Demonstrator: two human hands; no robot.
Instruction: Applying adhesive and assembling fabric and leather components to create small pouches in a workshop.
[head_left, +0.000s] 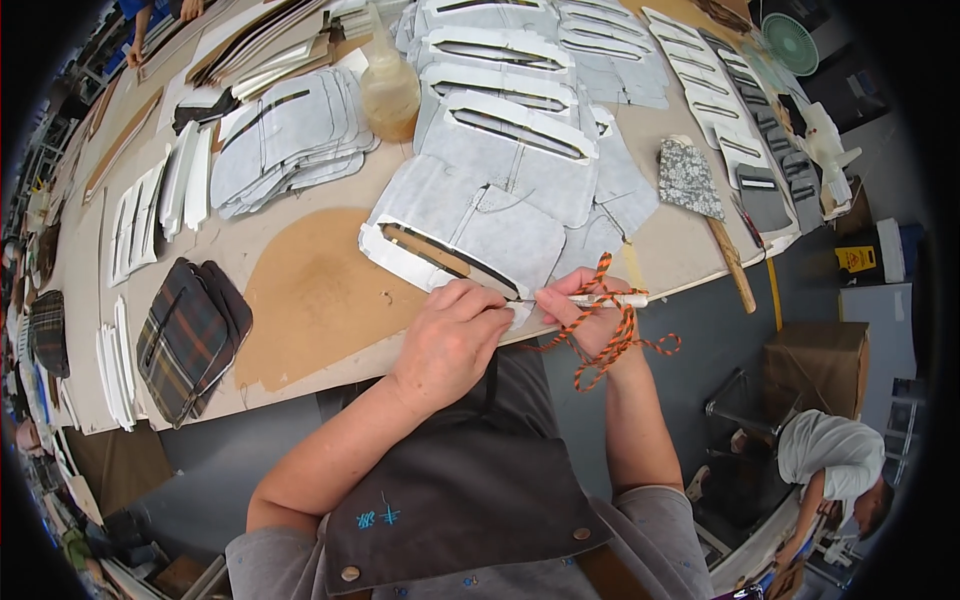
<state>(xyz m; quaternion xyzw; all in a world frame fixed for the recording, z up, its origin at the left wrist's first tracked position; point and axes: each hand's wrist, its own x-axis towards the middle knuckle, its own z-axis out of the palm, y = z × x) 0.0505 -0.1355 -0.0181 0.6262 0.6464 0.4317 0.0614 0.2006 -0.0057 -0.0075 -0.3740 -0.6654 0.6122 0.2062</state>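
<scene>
A pale grey fabric panel [500, 225] lies at the table's front edge, with a long slot bordered by white strips along its near side. My left hand [450, 335] is closed, its fingertips pinching the corner of that panel at the slot's right end. In my right hand [590, 315] is a slim tool with a white handle [625, 299] and a thin metal tip, which points at the pinched corner. An orange-and-black cord [603, 290] is tied to the tool and hangs in loops over the hand. My fingers hide the exact contact between tip and fabric.
Stacked grey panels [290, 140] lie to the left, more beyond. Plaid fabric pieces [190, 340] and a brown board [320, 290] are nearer. A plastic bottle [388, 95] stands at the back; a wooden-handled brush-like tool [705, 200] overhangs the right edge. Another person [830, 455] works lower right.
</scene>
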